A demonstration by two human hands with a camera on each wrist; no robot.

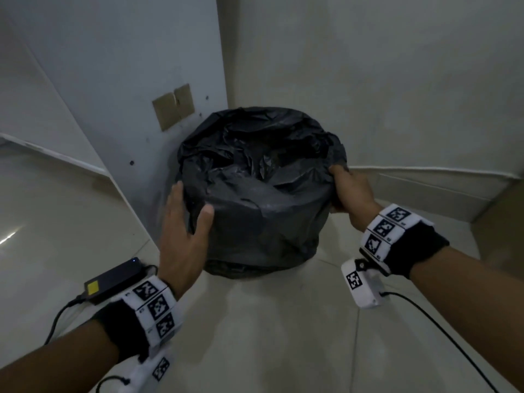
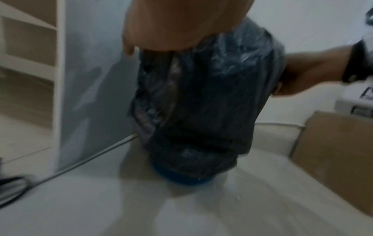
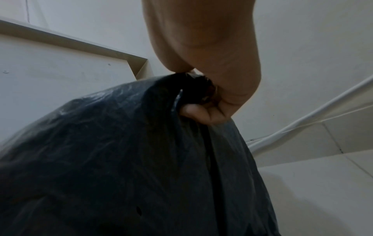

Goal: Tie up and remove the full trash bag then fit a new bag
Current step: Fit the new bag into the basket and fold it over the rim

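Note:
A black trash bag (image 1: 263, 199) lines a round bin standing in a corner of the floor, its rim folded down over the outside. The bin's blue base (image 2: 181, 179) peeks out below the plastic in the left wrist view. My left hand (image 1: 185, 219) lies flat against the bag's left side, fingers straight and thumb spread on the front. My right hand (image 1: 347, 188) grips the folded rim at the right edge, its fingers (image 3: 201, 112) curled round a bunch of black bag (image 3: 121, 159) plastic.
A grey panel (image 1: 127, 80) with a brown taped patch (image 1: 174, 109) stands right behind the bin on the left; white walls close the corner. A black power adapter (image 1: 116, 279) with its cable lies on the floor at the left. A cardboard box (image 2: 339, 153) sits at the right.

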